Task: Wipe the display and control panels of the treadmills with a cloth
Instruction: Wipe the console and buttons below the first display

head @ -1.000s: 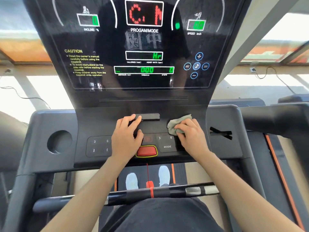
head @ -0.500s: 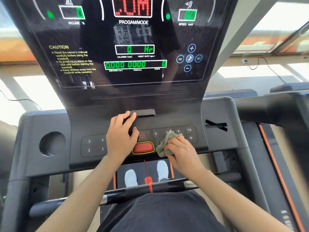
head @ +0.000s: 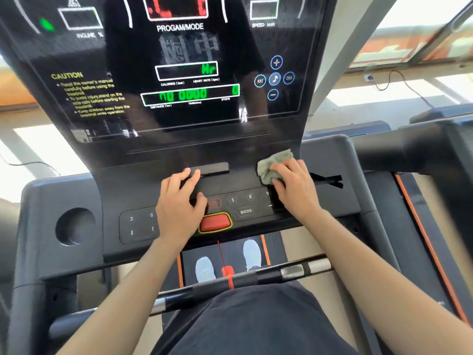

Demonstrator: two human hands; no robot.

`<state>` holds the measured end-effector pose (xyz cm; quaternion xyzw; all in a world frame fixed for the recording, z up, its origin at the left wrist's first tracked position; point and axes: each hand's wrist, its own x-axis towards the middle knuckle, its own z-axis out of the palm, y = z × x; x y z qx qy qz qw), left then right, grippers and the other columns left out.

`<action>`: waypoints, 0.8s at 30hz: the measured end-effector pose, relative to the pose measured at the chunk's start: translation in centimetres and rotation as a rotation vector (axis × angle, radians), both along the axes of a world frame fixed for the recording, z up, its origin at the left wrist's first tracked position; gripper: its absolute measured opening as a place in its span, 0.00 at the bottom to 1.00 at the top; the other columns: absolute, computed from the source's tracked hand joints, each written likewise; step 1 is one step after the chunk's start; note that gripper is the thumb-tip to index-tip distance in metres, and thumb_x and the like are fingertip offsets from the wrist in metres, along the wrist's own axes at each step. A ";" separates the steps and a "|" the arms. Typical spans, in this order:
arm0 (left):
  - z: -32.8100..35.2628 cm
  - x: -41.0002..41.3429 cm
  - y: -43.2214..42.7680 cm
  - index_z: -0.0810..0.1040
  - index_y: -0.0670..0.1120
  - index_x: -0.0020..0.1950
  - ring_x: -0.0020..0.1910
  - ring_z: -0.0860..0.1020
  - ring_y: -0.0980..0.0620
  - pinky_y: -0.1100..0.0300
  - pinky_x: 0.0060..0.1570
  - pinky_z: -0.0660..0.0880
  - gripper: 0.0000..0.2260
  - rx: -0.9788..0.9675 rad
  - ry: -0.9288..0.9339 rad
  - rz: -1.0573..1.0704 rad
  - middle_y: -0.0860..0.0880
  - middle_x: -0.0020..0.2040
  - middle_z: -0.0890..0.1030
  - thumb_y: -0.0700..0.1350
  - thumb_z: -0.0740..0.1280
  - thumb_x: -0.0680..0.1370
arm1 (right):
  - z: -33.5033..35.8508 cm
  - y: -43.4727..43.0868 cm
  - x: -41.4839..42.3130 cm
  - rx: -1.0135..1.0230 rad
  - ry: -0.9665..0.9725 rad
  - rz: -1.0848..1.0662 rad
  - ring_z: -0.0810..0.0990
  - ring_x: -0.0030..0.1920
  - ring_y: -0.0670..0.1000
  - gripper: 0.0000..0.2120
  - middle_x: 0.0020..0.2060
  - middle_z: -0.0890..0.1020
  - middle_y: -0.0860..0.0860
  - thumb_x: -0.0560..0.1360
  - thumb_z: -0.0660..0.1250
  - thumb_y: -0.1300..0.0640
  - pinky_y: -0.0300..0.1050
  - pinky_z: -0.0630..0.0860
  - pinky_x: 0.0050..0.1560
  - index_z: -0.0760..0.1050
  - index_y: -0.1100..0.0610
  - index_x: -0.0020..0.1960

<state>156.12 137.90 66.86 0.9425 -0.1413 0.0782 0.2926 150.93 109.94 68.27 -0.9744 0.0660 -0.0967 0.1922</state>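
The right hand (head: 294, 187) presses a bunched green cloth (head: 271, 166) into the control panel's (head: 240, 184) upper right corner, fingers curled over it for pressure. The left hand (head: 179, 203) lies flat beside the red button (head: 215, 222), fingers loosely spread, probably for support.

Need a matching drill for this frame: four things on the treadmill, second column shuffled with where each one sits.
Things:
1. cloth
2. red button
3. cup holder
4. MODE key

Places:
A. far left of the console
B. gripped by the right hand, at the right end of the dark panel
C. just right of the left hand, at the near edge
D. between the red button and the right hand

Pairs: 1-B, 2-C, 3-A, 4-D
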 end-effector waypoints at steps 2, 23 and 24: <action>-0.1 0.0 -0.1 0.80 0.50 0.68 0.63 0.74 0.47 0.54 0.41 0.77 0.21 0.004 0.001 0.011 0.51 0.63 0.79 0.41 0.71 0.75 | -0.2 0.1 -2.0 -0.008 0.000 -0.006 0.71 0.47 0.57 0.10 0.47 0.78 0.52 0.72 0.71 0.63 0.54 0.76 0.47 0.79 0.57 0.53; 0.6 -0.1 -0.2 0.80 0.51 0.69 0.64 0.72 0.50 0.58 0.42 0.73 0.22 0.022 0.067 0.011 0.53 0.63 0.78 0.42 0.72 0.75 | -0.3 2.7 2.2 0.061 -0.119 -0.049 0.71 0.55 0.58 0.12 0.56 0.76 0.58 0.73 0.71 0.64 0.48 0.73 0.56 0.80 0.61 0.57; 0.7 -0.1 -0.2 0.80 0.51 0.69 0.64 0.72 0.50 0.59 0.43 0.72 0.22 0.018 0.070 0.010 0.53 0.63 0.79 0.42 0.73 0.75 | -0.1 3.5 2.9 0.071 -0.133 -0.031 0.72 0.54 0.58 0.11 0.54 0.76 0.57 0.73 0.72 0.64 0.47 0.74 0.54 0.81 0.62 0.56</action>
